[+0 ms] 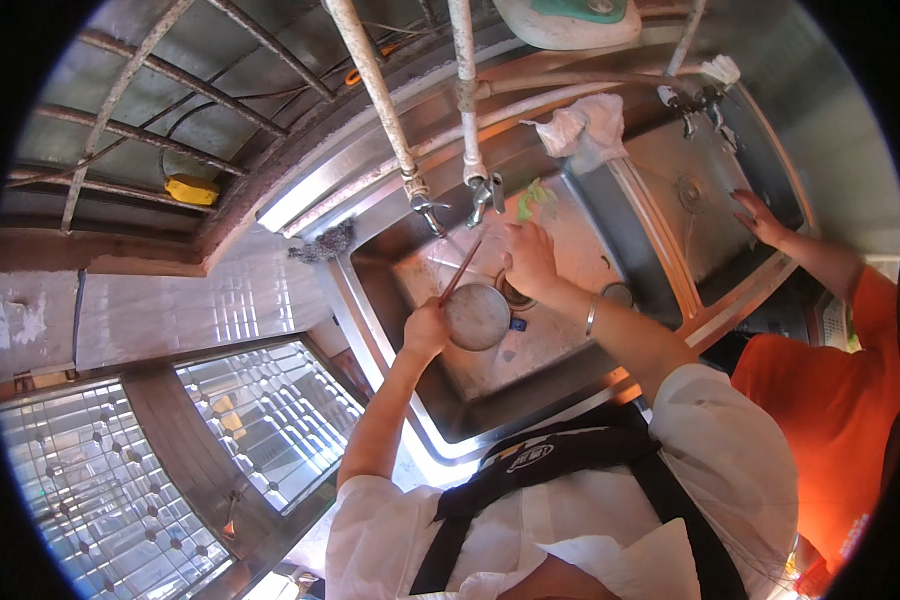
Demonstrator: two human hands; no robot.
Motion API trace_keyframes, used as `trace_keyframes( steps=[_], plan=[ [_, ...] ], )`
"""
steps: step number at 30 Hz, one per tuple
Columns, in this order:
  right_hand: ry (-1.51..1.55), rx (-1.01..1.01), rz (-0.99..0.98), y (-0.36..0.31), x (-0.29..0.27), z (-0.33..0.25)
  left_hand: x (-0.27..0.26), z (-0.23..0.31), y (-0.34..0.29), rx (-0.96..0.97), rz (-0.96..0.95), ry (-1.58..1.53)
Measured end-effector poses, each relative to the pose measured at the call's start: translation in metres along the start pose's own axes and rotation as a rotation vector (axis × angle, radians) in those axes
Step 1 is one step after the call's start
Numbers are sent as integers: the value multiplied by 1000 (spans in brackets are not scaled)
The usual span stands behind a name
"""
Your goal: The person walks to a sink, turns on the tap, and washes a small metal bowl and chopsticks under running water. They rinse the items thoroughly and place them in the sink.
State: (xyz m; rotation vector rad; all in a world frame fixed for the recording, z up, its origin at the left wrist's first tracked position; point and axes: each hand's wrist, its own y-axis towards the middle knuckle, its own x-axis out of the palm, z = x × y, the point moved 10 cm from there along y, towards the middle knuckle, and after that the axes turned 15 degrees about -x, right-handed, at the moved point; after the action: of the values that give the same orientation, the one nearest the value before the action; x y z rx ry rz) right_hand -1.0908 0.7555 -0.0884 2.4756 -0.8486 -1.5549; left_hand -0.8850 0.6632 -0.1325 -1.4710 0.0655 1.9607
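My left hand is closed round slim brown sticks that look like chopsticks, their far ends slanting up toward the taps. Beside its fingers is a round, dull metal dish or lid; whether the hand touches it I cannot tell. Over the metal sink basin, my right hand is held below the right tap, thumb and fingers apart and nothing visible in them. The left tap points down toward the sticks. A bracelet circles my right wrist.
Green leaf scraps and a small blue piece lie in the basin. A crumpled white plastic bag sits on the divider. A co-worker in orange reaches over the second basin. A dark scouring pad rests at the left corner.
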Motion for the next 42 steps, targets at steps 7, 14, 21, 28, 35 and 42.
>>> trace_keyframes(
  steps=[7,14,21,28,35,42],
  plan=[
    [1503,1235,-106,-58,179,-18,65,-7,16,-663,-601,-1051],
    [1202,1190,46,-35,200,-5,50,-5,44,-331,-101,-448],
    [1130,1214,150,-34,222,41,61,-6,10,-666,-524,-796],
    [1270,1227,207,-51,254,93,49,17,-36,-717,-714,-757],
    [139,-4,67,25,68,70,-4,-1,-5,-80,-337,231],
    [530,-221,-941,-48,92,-34,-41,74,18,333,-101,296]
  ],
)
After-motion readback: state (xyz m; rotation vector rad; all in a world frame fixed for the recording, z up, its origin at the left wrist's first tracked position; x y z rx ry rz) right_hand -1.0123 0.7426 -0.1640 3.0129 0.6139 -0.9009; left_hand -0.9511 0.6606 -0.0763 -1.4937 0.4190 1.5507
